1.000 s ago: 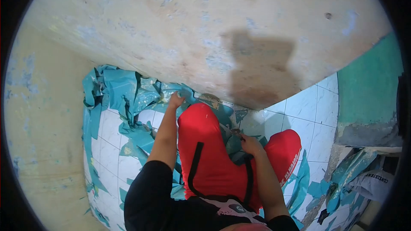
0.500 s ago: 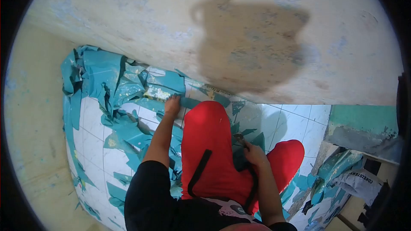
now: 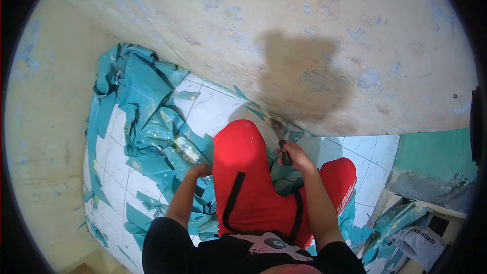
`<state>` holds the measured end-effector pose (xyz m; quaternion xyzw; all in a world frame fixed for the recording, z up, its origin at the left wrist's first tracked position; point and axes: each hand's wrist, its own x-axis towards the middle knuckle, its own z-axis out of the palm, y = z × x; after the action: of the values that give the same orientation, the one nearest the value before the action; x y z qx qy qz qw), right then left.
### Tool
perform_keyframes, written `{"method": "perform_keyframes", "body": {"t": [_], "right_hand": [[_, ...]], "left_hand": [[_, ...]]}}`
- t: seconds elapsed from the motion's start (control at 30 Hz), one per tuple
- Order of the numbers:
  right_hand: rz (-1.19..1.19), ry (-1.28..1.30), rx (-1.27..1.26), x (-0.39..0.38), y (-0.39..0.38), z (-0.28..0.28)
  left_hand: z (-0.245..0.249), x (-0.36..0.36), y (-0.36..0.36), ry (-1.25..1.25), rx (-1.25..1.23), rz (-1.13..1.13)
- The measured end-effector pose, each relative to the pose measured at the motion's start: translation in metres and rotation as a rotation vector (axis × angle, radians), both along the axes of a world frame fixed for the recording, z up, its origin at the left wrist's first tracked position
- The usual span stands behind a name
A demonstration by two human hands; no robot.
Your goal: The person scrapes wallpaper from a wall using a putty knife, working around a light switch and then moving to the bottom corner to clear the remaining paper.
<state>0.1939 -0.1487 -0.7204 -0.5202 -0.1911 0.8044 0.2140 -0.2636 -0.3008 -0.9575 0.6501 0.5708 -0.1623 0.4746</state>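
Observation:
My right hand [image 3: 299,157] is closed round the dark handle of a scraper [image 3: 285,158], its blade pointing at the base of the wall, over the floor beside my raised red-trousered knee. My left hand [image 3: 200,171] is low at the other side of that knee, fingers curled at the edge of a crumpled teal peeled sheet [image 3: 200,144] bearing whitish-yellow patches. The fingertips are partly hidden by the knee. Torn teal scraps lie along the wall's foot near the blade.
A large heap of teal peelings [image 3: 147,78] fills the left corner over white tiles [image 3: 213,109]. The patchy beige wall [image 3: 213,35] rises ahead. At right are a green-painted ledge [image 3: 431,157], more peelings, and a white printed sack [image 3: 418,243].
My left hand has drawn back towards me, and the patched teal sheet has shifted with it, exposing white tile. My right hand has moved the scraper forward towards the wall. The view has turned slightly.

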Motion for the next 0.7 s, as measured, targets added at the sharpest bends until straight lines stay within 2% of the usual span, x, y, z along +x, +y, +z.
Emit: {"method": "perform_keyframes", "body": {"t": [0.03,0.07,0.13,0.17,0.23,0.3,0.33,0.4,0.43,0.53,0.57,0.7], "right_hand": [[0.059,0.057,0.012,-0.015,0.015,0.004],[0.081,0.092,0.021,-0.031,0.028,0.009],[0.108,0.141,0.034,-0.067,0.054,0.021],[0.116,0.200,0.078,-0.087,0.066,0.026],[0.136,0.276,0.130,-0.122,0.084,0.025],[-0.021,0.315,-0.012,-0.157,0.102,0.010],[-0.014,0.326,-0.008,-0.171,0.109,0.014],[-0.246,0.235,0.000,-0.192,0.116,0.016],[-0.260,0.237,0.002,-0.198,0.122,0.014],[-0.364,0.241,-0.018,-0.217,0.131,0.012],[-0.338,0.237,-0.009,-0.221,0.137,0.010],[-0.434,0.244,-0.057,-0.240,0.156,-0.005]], "left_hand": [[0.010,0.010,0.005,-0.158,0.163,0.267],[0.021,0.015,0.012,-0.152,0.175,0.272],[0.118,0.043,0.036,-0.300,0.437,0.747],[0.168,0.055,0.044,-0.286,0.444,0.750],[0.258,0.082,0.059,-0.470,0.493,1.198],[0.305,0.096,0.062,-0.452,0.618,1.155],[0.318,0.103,0.066,-0.448,0.721,1.111],[0.330,0.117,0.072,-0.367,0.789,0.921],[0.325,0.119,0.073,-0.150,0.942,0.690],[0.324,0.120,0.075,-0.109,0.932,0.766],[0.325,0.120,0.077,-0.167,0.899,0.862],[0.325,0.122,0.086,-0.206,0.824,0.920]]}}
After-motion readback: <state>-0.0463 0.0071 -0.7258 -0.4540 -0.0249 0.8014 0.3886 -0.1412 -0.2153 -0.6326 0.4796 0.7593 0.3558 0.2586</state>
